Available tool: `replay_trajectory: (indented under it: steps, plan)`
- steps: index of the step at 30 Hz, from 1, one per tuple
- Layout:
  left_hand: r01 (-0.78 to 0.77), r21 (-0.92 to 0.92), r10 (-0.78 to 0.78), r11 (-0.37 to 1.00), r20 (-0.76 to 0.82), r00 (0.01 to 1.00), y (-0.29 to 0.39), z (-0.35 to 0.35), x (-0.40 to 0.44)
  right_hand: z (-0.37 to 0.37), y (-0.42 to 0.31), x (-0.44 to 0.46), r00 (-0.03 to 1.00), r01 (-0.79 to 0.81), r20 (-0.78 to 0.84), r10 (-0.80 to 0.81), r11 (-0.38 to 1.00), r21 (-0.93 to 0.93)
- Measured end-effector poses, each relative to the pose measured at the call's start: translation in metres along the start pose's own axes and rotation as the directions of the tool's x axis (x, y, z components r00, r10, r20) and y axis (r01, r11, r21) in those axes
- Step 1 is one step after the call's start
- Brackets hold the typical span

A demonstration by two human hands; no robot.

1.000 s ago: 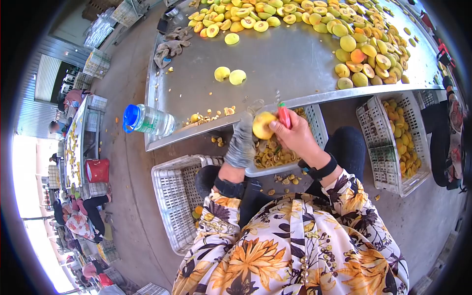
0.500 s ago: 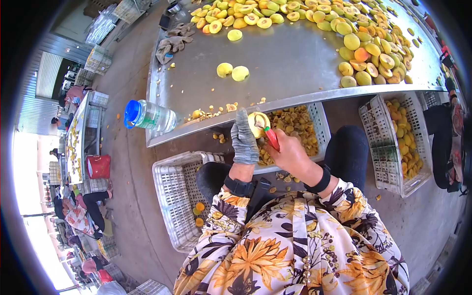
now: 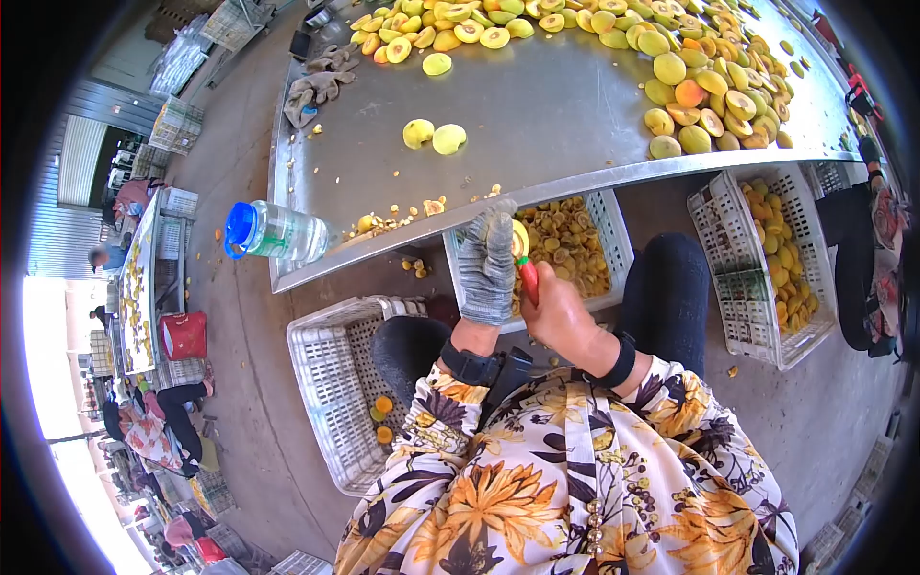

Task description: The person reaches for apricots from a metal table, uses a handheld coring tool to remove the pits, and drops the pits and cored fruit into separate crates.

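My left hand (image 3: 487,264), in a grey knit glove, is closed around a yellow peach half (image 3: 519,240). Only a strip of its cut face shows past the fingers. In my bare right hand (image 3: 563,311) is a pitting tool with a red handle (image 3: 528,280) and a green collar. Its tip meets the peach half, but the blade itself is hidden. Both hands are in front of the metal table's edge, above a white crate (image 3: 620,251) of fruit scraps (image 3: 565,240).
The metal table (image 3: 537,105) bears a heap of peach halves (image 3: 714,91), loose halves (image 3: 448,139), gloves (image 3: 319,86) and a blue-lidded bottle (image 3: 283,233). One crate (image 3: 316,383) stands at left, another of fruit (image 3: 714,230) at right. People work farther off.
My left fingers have curled over the peach half, which has turned so its cut face shows less. The pitting tool stays against it. The whole view has shifted slightly.
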State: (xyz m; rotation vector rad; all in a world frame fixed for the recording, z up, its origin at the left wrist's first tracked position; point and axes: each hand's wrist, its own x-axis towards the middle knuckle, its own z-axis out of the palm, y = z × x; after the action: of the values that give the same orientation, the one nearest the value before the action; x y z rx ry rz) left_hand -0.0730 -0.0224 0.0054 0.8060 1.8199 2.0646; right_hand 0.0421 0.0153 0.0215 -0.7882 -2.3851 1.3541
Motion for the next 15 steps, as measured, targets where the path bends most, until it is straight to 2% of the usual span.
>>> replay_trajectory:
  steps: [1, 2, 3, 5, 7, 9, 10, 11, 13, 14, 15]
  plan:
    - [0.055, -0.053, -0.053, 0.997, 0.053, 0.997, 0.003, -0.002, 0.002, 0.001, 0.000, -0.001, 0.999, -0.003, 0.038, 0.003, 1.000, 0.013]
    - [0.213, -0.082, -0.202, 0.974, 0.127, 0.971, 0.007, -0.008, 0.006, 0.001, 0.001, -0.001, 0.999, -0.006, 0.046, 0.005, 1.000, 0.013]
    - [0.216, -0.083, -0.205, 0.973, 0.121, 0.971, 0.005, -0.015, 0.013, -0.002, 0.002, 0.001, 0.996, 0.016, 0.088, -0.017, 1.000, 0.004]
    - [0.493, -0.129, -0.415, 0.861, 0.384, 0.825, 0.002, -0.027, 0.027, -0.003, 0.004, 0.006, 0.991, 0.038, 0.132, -0.038, 0.999, -0.002]
    - [0.451, -0.142, -0.370, 0.881, 0.387, 0.845, 0.000, -0.030, 0.034, -0.002, 0.007, 0.012, 0.980, 0.127, 0.153, -0.124, 0.992, -0.009]
    - [0.605, -0.214, -0.490, 0.767, 0.412, 0.768, 0.001, -0.033, 0.038, -0.007, 0.005, 0.020, 0.978, 0.118, 0.168, -0.124, 0.992, 0.046]
    - [0.616, -0.304, -0.497, 0.726, 0.386, 0.777, 0.002, -0.032, 0.034, -0.008, 0.003, 0.023, 0.976, 0.107, 0.179, -0.123, 0.989, 0.097]
    - [0.614, -0.302, -0.496, 0.729, 0.385, 0.778, 0.001, -0.031, 0.031, -0.008, 0.002, 0.023, 0.976, 0.111, 0.179, -0.127, 0.989, 0.100]
    - [0.576, -0.448, -0.570, 0.684, 0.164, 0.805, -0.003, -0.025, 0.027, -0.007, 0.000, 0.023, 0.984, 0.101, 0.139, -0.113, 0.991, 0.090]
    - [0.540, -0.448, -0.579, 0.713, 0.059, 0.813, -0.003, -0.020, 0.024, -0.003, 0.001, 0.021, 0.984, 0.101, 0.140, -0.113, 0.991, 0.091]
    - [0.540, -0.448, -0.580, 0.712, 0.058, 0.813, -0.005, -0.018, 0.021, 0.003, 0.004, 0.019, 0.990, 0.097, 0.092, -0.104, 0.992, 0.078]
